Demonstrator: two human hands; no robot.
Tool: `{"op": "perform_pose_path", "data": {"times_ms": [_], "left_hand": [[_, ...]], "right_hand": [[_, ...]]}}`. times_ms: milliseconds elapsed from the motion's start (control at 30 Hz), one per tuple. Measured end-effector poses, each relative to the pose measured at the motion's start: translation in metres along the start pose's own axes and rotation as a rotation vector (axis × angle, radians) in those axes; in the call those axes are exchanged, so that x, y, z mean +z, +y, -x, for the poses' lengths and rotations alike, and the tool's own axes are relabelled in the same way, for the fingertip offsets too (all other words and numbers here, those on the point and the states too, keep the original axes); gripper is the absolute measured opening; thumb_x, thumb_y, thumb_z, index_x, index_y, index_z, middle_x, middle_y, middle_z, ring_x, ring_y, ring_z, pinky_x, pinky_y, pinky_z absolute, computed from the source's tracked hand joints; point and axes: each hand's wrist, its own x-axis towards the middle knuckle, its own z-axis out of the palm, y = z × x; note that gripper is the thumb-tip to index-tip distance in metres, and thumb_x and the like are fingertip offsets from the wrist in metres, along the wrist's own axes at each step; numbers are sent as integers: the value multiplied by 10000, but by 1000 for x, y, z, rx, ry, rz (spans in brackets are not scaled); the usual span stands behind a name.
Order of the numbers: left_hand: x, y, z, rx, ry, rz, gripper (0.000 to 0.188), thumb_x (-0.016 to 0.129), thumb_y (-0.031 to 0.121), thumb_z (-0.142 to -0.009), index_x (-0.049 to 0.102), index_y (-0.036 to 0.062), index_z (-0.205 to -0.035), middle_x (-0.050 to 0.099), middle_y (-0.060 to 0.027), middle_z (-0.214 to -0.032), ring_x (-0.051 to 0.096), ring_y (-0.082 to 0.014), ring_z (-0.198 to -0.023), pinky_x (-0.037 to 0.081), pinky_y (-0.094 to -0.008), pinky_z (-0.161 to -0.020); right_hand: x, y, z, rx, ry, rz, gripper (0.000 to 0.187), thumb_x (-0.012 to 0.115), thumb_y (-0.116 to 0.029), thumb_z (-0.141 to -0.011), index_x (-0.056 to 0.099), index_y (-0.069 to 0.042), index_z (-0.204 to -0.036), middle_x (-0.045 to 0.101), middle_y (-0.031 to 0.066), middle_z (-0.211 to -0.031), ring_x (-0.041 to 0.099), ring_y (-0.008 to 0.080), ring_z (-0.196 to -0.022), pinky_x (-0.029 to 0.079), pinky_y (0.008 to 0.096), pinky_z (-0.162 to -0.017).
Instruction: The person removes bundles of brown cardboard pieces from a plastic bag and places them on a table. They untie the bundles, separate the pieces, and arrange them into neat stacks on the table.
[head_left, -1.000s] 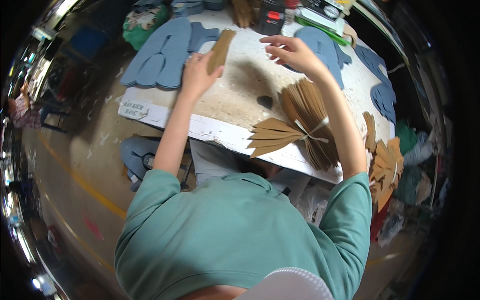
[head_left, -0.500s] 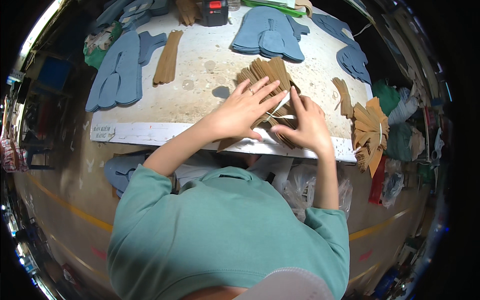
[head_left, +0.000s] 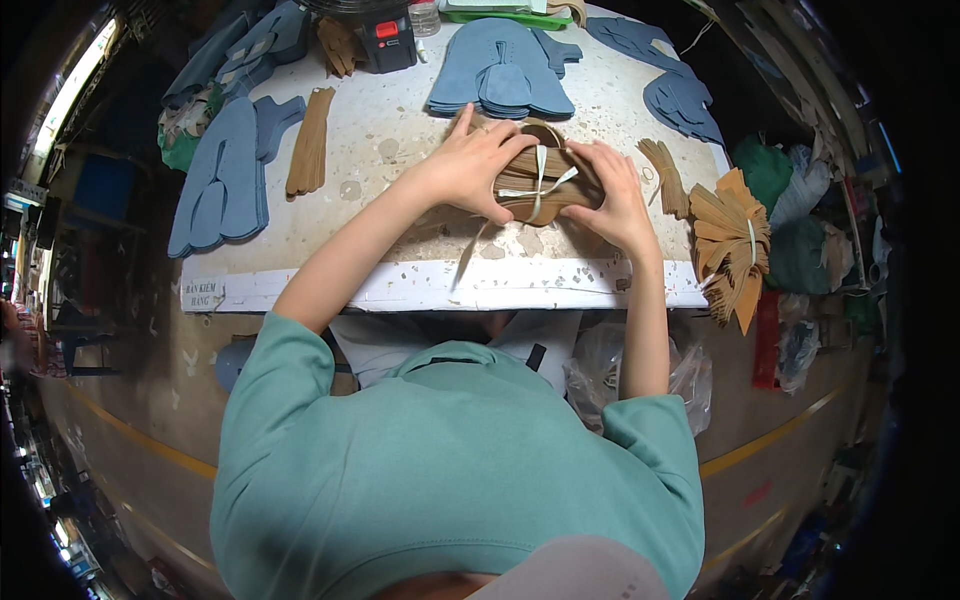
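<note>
A bundle of brown strips (head_left: 555,205), tied round its middle with a knotted white band (head_left: 540,187), sits between my hands over the near part of the table. My left hand (head_left: 478,165) grips its left side, thumb at the near edge and fingers over the far side. On its right end, my right hand (head_left: 617,195) is curved with fingers behind and thumb in front. One thin strip (head_left: 470,255) sticks out below toward the table edge. The underside of the bundle is hidden.
Stacks of blue-grey cut pieces (head_left: 215,180) lie left, at the back (head_left: 500,65) and back right. A flat brown bundle (head_left: 311,140) lies left; a small tied bundle (head_left: 664,178) and a fanned tan bundle (head_left: 735,240) lie right. A black box (head_left: 388,40) stands behind.
The brown bundle has been turned and gathered more upright, away from the near edge. Both hands have gone from lying spread on it to gripping its ends.
</note>
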Motion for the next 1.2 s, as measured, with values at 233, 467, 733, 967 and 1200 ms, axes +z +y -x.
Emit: {"op": "perform_pose_path", "data": {"times_ms": [233, 467, 733, 967, 1200], "left_hand": [[-1, 9, -2, -122, -49, -4, 988, 772, 393, -552, 346, 29, -1366, 538, -219, -1169, 481, -361, -1176, 337, -447, -1022], [5, 33, 19, -235, 5, 105, 902, 796, 366, -567, 388, 21, -1294, 583, -224, -1148, 590, -371, -1043, 473, -445, -887], [-25, 41, 49, -293, -193, 432, 756, 819, 387, -613, 492, 47, -1205, 633, -194, -1066, 630, -329, -971, 488, -387, -826], [-47, 39, 52, -686, -228, 1488, 640, 672, 372, -817, 478, -28, -1277, 602, -184, -1163, 645, -215, -987, 525, -284, -786], [-68, 49, 43, -599, -87, 2204, 575, 527, 365, -922, 412, -5, -1347, 576, -216, -1222, 648, -303, -1008, 534, -476, -906]], "right_hand": [[25, -35, 3, 119, 305, 10, 265, 754, -292, -755, 633, -73, -842, 538, 60, -881, 504, 266, -872, 410, 412, -794], [50, -47, 7, 235, 328, -45, 188, 704, -201, -785, 593, -50, -807, 552, 83, -844, 529, 288, -850, 414, 405, -737], [24, -46, 24, 427, 412, 10, 156, 726, -159, -761, 616, -58, -716, 576, 72, -746, 551, 266, -755, 450, 390, -681], [0, -88, 23, 209, 670, -102, 361, 730, -264, -787, 581, -63, -1049, 538, 103, -1010, 516, 280, -921, 396, 403, -864], [13, -91, 16, 233, 563, -329, 318, 709, -176, -784, 622, -48, -1062, 592, 115, -981, 559, 278, -951, 444, 380, -831]]}}
